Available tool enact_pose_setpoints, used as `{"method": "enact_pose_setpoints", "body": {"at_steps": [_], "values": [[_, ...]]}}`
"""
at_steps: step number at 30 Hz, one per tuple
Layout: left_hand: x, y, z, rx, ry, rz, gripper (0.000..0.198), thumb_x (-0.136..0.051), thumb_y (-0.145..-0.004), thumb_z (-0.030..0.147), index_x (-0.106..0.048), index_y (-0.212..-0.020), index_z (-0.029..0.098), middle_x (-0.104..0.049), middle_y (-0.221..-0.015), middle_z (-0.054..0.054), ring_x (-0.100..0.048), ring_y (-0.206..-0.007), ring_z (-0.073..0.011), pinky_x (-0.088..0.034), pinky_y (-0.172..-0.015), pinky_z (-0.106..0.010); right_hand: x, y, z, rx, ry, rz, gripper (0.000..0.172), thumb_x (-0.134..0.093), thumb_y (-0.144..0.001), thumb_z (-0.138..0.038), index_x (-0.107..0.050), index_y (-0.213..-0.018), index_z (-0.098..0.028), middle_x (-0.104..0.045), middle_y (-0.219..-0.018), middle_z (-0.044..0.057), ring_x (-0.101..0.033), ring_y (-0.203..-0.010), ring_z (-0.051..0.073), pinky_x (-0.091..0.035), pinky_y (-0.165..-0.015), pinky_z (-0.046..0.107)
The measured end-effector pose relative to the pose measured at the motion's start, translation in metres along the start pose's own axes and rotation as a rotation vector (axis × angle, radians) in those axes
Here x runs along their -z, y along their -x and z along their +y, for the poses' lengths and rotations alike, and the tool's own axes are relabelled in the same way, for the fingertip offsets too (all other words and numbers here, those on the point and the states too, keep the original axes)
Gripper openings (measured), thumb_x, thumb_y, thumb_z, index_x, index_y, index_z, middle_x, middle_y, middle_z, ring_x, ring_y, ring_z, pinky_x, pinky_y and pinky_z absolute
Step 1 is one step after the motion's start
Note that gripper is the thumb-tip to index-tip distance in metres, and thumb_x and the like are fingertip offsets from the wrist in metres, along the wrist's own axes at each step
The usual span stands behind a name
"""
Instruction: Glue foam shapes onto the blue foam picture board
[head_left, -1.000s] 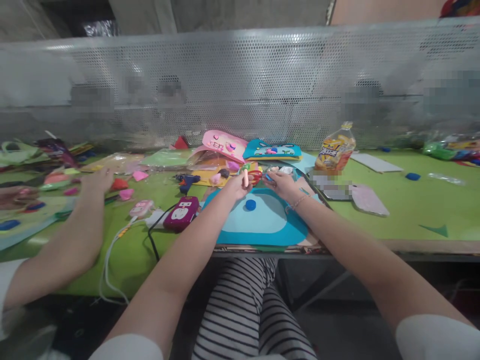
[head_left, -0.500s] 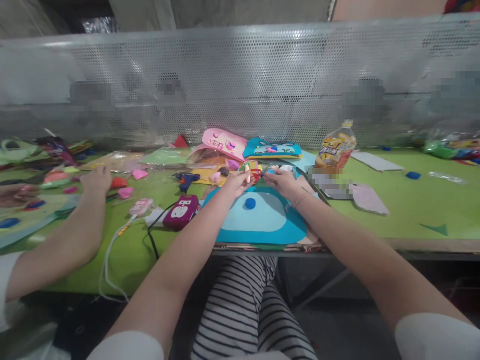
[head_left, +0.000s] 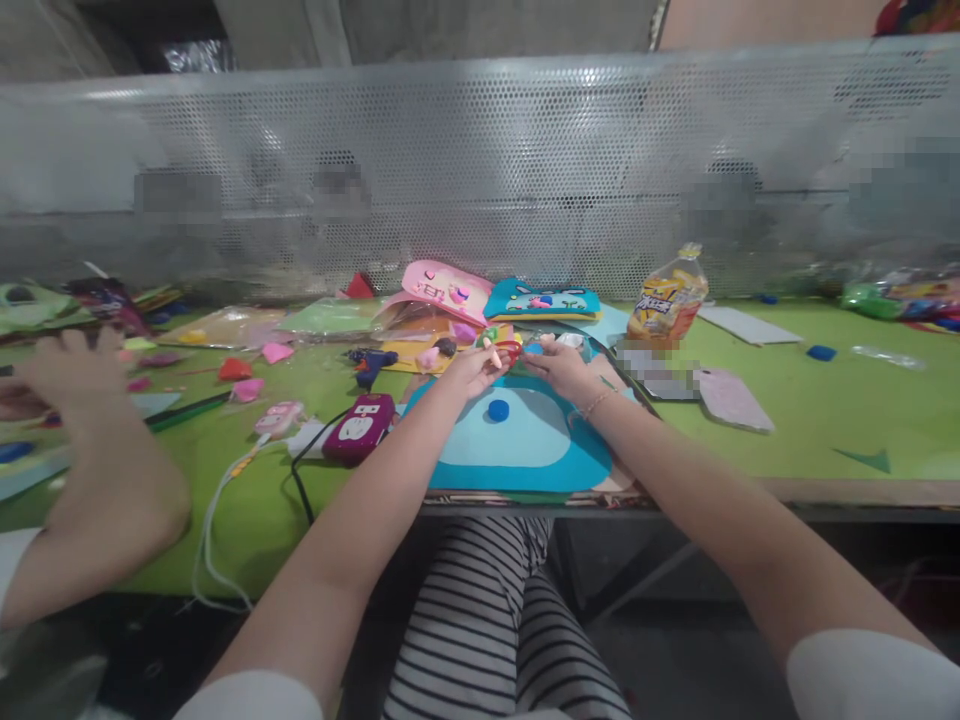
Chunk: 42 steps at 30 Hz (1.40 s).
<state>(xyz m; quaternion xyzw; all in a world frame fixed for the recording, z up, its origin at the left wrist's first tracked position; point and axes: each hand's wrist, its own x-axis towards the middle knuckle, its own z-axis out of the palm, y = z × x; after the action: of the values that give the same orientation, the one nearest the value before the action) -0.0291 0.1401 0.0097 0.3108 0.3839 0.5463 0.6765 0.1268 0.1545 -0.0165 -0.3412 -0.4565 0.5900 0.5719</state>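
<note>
My left hand [head_left: 474, 370] and my right hand [head_left: 561, 362] reach over the far edge of a blue foam sheet [head_left: 592, 455] with a lighter blue panel. Fingers of the left are curled beside a red piece [head_left: 512, 350]; what they hold, if anything, is too small to make out. At the fingertips of the right, which are closed together, shows a small blue lump of modelling clay [head_left: 533, 350]. A round blue ball of clay [head_left: 499, 410] rests on the panel, below both hands.
Behind my hands lie a decorated pink foam piece [head_left: 442, 285] and a decorated blue one [head_left: 547, 298]. A glue gun [head_left: 369, 365] and purple box with cables [head_left: 360, 428] are at left, a snack bag [head_left: 667, 300] and phone [head_left: 731, 400] at right. A co-worker's arm [head_left: 112, 480] occupies the far left.
The co-worker's hand has moved left and lifted, uncovering part of the table. My hands stay almost in place; the left fingers look slightly looser around the red piece.
</note>
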Motion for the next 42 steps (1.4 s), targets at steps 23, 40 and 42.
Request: {"method": "enact_pose_setpoints", "body": {"at_steps": [23, 40, 42], "values": [[0.0009, 0.0, -0.0028, -0.048, 0.026, -0.021, 0.021, -0.055, -0.072, -0.01, -0.054, -0.065, 0.01, -0.063, -0.062, -0.003, -0.065, -0.067, -0.0096, -0.053, -0.075, -0.021, 0.0018, -0.0015, 0.002, 0.025, -0.027, -0.019, 0.016, -0.076, -0.063, -0.014, -0.062, -0.069, -0.016, -0.066, -0.072, 0.001, -0.065, -0.078, 0.013, -0.054, -0.081, 0.024], [0.0028, -0.0032, -0.0025, -0.013, -0.057, -0.037, 0.023, -0.052, -0.078, -0.001, -0.048, -0.06, 0.013, -0.058, -0.053, -0.002, -0.064, -0.064, -0.0098, -0.053, -0.074, -0.023, 0.0048, -0.0067, 0.0043, -0.016, -0.027, -0.037, 0.008, -0.073, -0.069, -0.014, -0.065, -0.07, -0.014, -0.067, -0.072, 0.001, -0.064, -0.07, 0.01, -0.056, -0.075, 0.022], [0.0031, -0.0035, -0.0029, -0.01, -0.065, -0.037, 0.022, -0.052, -0.079, 0.0, -0.049, -0.062, 0.013, -0.061, -0.057, -0.003, -0.065, -0.066, -0.0101, -0.052, -0.077, -0.024, 0.0042, -0.0077, 0.0028, -0.028, -0.009, -0.012, 0.008, -0.071, -0.07, -0.011, -0.064, -0.069, -0.015, -0.067, -0.07, 0.001, -0.064, -0.07, 0.011, -0.056, -0.074, 0.023]]}}
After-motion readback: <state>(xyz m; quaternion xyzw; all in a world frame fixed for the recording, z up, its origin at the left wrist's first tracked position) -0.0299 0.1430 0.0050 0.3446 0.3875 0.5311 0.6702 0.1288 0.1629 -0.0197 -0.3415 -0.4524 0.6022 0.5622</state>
